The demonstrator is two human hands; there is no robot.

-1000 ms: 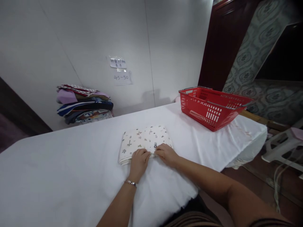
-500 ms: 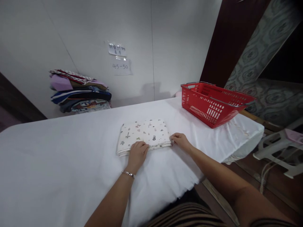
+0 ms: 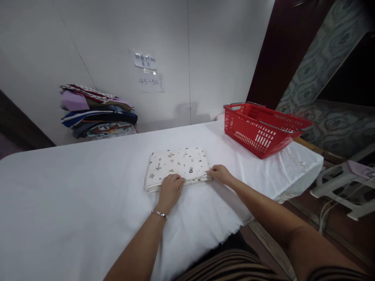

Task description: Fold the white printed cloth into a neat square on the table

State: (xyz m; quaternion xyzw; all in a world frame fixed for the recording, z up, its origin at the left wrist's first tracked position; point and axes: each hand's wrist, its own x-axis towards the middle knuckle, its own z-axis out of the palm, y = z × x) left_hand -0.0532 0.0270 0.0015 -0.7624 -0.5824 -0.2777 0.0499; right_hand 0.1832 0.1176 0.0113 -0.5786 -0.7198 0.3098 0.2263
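A white cloth [image 3: 178, 166] with small grey, green and brown prints lies folded into a flat rectangle on the white-covered table. At the middle of its near edge, my left hand [image 3: 171, 188] is closed on the layers, fingers over the top; a bracelet circles that wrist. My right hand [image 3: 222, 174] pinches the cloth at its near right corner, fingertips together. Several stacked layers show along the near edge. The undersides of both hands are hidden.
A red plastic basket [image 3: 249, 134] with metal handles stands at the table's back right. Several folded garments are piled [image 3: 99, 113] by the wall at back left. Paper signs [image 3: 150, 82] hang on the wall. A pale stool [image 3: 345, 183] stands off the right edge.
My right hand has moved from the middle of the cloth's near edge to its right corner, then slightly inward. The left hand stays at the near edge. The view has shifted slightly.
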